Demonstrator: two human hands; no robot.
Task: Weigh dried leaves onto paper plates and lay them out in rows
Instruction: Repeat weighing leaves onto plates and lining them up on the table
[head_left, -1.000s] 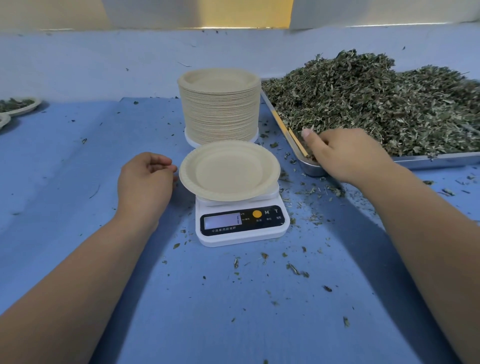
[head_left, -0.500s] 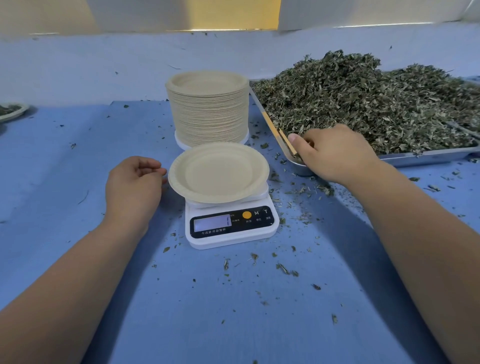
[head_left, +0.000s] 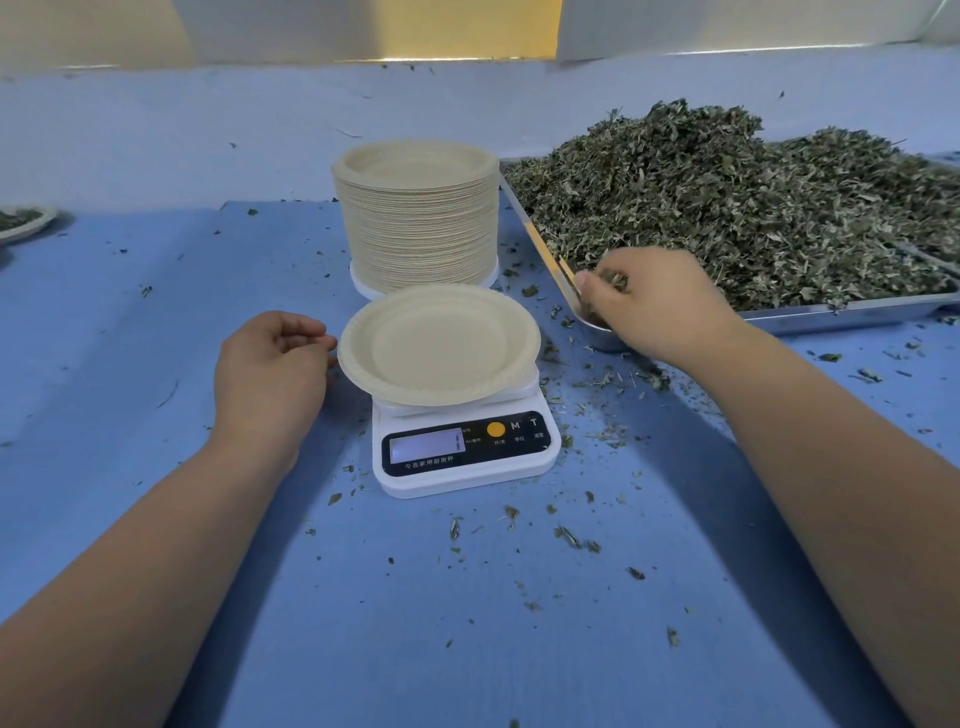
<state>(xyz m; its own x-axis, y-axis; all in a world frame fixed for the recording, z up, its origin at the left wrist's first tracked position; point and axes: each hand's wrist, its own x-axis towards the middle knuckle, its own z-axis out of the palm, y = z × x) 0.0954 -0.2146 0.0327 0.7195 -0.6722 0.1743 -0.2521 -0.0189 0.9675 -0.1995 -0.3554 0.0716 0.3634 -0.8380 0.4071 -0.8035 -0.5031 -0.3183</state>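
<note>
Gripping a tuft of dried leaves (head_left: 614, 280), the right hand (head_left: 660, 306) was curled over the near corner of the metal tray (head_left: 841, 313), with the main heap (head_left: 753, 208) just beyond its knuckles. The left hand (head_left: 270, 364) lay loosely curled and held nothing. Its fingertips were just beside the paper plate (head_left: 441, 343); contact could not be confirmed. That plate sat bare on the scale (head_left: 467, 460), between both hands. A plate stack (head_left: 415, 223) stood beyond it.
</note>
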